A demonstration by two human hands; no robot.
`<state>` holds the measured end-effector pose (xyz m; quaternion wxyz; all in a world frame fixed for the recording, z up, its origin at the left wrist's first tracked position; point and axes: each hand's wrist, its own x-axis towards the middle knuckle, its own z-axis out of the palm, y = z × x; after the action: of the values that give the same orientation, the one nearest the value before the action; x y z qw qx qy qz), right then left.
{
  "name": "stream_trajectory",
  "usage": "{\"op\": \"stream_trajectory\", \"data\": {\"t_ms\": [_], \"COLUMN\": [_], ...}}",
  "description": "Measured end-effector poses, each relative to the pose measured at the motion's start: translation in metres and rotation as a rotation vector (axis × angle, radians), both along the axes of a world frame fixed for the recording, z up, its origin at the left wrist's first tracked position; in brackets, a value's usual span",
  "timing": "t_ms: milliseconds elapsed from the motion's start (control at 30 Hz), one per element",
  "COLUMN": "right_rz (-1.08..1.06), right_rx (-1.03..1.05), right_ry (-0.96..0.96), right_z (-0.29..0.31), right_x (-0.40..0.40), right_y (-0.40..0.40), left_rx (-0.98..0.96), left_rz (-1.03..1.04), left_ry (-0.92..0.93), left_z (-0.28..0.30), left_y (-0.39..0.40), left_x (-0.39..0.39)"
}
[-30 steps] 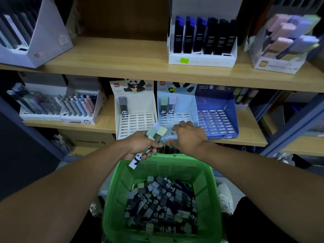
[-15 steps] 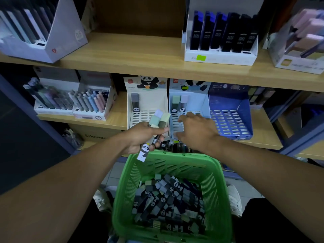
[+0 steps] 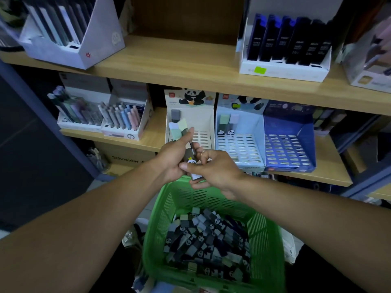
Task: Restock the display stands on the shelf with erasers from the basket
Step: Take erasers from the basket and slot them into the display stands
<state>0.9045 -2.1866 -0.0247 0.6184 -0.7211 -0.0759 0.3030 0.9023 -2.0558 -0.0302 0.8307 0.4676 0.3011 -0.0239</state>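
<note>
Fanned erasers (image 3: 179, 129) up over the far rim of the green basket (image 3: 268, 246), pastel tips showing above the fist, panda sleeves below. Clamped in the left hand (image 3: 172, 157), fingers curled round the bunch. Being picked at by the right hand (image 3: 215, 172), thumb and fingertips pinched on the lower end of one dark sleeved eraser (image 3: 191, 159). Probably light and fairly stiff, these little bars, with smooth paper sleeves likely to slip against each other, so best taken by the long sides near one end and drawn out straight, not levered.

Plenty more heaped loose in the basket bottom, lying every which way.

Straight ahead on the lower shelf (image 3: 152, 140), near its front edge: the white panda stand (image 3: 203, 123) with a single grey eraser at its back left, then the pale blue stand (image 3: 241, 144) with two upright at its back left, then an unfilled dark blue stand (image 3: 289, 149). Rows of open slots in all three, so lots of room to drop into. Tight overhead though, with the upper shelf's front edge hanging low above the stands' header cards; likely best approached from the front. Pen boxes (image 3: 122, 121) farther left along the same shelf, well apart from the work.
</note>
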Motion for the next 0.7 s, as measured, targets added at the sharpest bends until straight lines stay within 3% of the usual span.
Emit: {"op": "stream_trajectory", "data": {"t_ms": [200, 333, 533, 700], "right_rz": [0.196, 0.072, -0.199, -0.098], "right_rx": [-0.146, -0.055, -0.121, -0.275], "right_ry": [0.161, 0.233, -0.063, -0.577], "right_z": [0.005, 0.004, -0.015, -0.023], "right_x": [0.011, 0.029, 0.067, 0.092], "right_y": [-0.001, -0.001, 0.026, 0.059], "left_rx": [0.262, 0.328, 0.623, 0.795], "left_rz": [0.348, 0.379, 0.076, -0.097], "left_ry": [-0.03, -0.028, 0.03, 0.056], "left_z": [-0.003, -0.012, -0.019, -0.031], "left_y": [0.018, 0.043, 0.035, 0.029], "left_x": [0.0, -0.001, -0.012, -0.015]}}
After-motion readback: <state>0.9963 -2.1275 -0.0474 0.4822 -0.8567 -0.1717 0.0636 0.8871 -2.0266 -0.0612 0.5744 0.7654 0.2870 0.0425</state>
